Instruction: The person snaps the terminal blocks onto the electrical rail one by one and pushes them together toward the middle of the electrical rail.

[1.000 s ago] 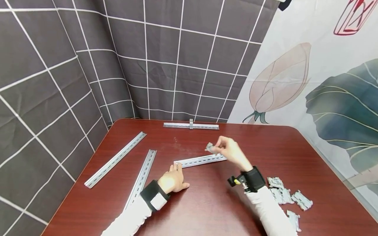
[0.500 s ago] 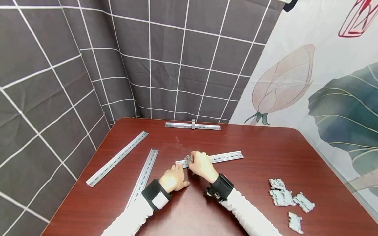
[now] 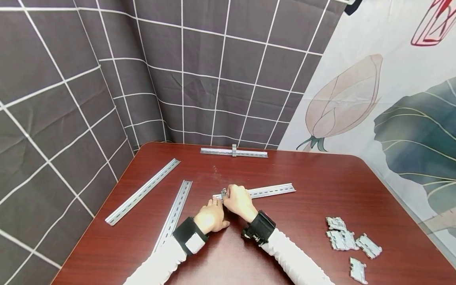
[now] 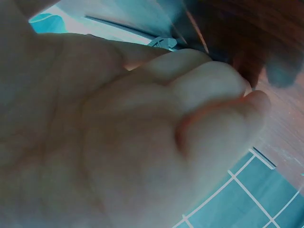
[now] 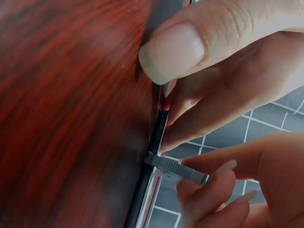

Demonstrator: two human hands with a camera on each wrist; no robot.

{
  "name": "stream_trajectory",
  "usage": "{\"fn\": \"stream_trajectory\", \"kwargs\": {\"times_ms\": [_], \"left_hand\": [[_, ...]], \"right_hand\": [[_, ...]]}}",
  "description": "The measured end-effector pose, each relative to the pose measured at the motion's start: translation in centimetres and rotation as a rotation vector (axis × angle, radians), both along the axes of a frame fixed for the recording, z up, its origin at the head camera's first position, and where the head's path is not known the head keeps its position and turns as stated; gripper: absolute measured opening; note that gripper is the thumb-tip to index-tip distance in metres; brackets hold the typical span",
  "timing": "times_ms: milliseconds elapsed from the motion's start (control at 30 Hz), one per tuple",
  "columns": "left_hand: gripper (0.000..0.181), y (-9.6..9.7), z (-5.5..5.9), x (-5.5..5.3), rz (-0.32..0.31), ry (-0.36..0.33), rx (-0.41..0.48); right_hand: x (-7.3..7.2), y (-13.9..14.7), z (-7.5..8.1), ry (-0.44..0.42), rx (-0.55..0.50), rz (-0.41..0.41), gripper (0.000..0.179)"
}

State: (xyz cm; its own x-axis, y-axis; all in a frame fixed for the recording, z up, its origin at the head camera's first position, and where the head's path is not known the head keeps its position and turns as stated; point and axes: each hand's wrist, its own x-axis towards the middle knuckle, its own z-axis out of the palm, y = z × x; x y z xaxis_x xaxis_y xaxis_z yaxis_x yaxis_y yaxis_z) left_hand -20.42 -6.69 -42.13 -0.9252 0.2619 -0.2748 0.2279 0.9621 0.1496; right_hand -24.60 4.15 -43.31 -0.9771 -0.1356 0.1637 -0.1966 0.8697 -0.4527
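Note:
A slotted DIN rail point(image 3: 272, 191) lies across the middle of the table. My left hand point(image 3: 210, 216) rests its outstretched fingers on the rail's left end, thumb apart near the tabletop. Just right of those fingers, my right hand point(image 3: 241, 202) pinches a small grey terminal block point(image 3: 223, 192) against the rail. In the right wrist view the block point(image 5: 173, 167) stands upright with its ribbed edge showing, its foot at the rail edge. The left thumb point(image 5: 173, 52) is large in the foreground there. In the left wrist view the palm point(image 4: 118, 133) hides most of the rail.
Several loose terminal blocks point(image 3: 342, 239) lie at the right. Two more DIN rails, a long one point(image 3: 142, 192) and a nearer one point(image 3: 174, 213), lie at the left. Along the back edge, another rail point(image 3: 249, 153) carries one block point(image 3: 234, 150). Curtains hang behind the table.
My right hand has come left and down from above the rail, bringing the terminal block onto its left end, then slid slightly further left. The left hand has stayed on the rail.

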Motion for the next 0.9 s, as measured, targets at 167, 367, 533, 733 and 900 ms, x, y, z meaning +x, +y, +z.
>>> {"fn": "stream_trajectory", "kwargs": {"times_ms": [167, 367, 533, 733, 900], "left_hand": [[0.075, 0.0, 0.2, 0.1, 0.008, -0.007, 0.006], [0.075, -0.1, 0.2, 0.1, -0.004, -0.015, -0.006], [0.075, 0.1, 0.2, 0.1, -0.016, -0.018, -0.024], [0.074, 0.1, 0.1, 0.3, -0.049, 0.015, -0.039], [0.075, -0.2, 0.2, 0.3, -0.038, 0.026, -0.025]], "right_hand": [[-0.3, -0.2, 0.0, -0.016, 0.018, -0.013, 0.036], [-1.1, -0.4, 0.3, -0.108, 0.078, 0.004, 0.03], [-1.9, -0.4, 0.8, -0.185, 0.138, 0.04, 0.024], [-2.6, -0.3, 1.3, -0.306, 0.189, 0.053, 0.017], [-3.2, -1.0, 1.8, -0.373, 0.26, 0.064, 0.015]]}}
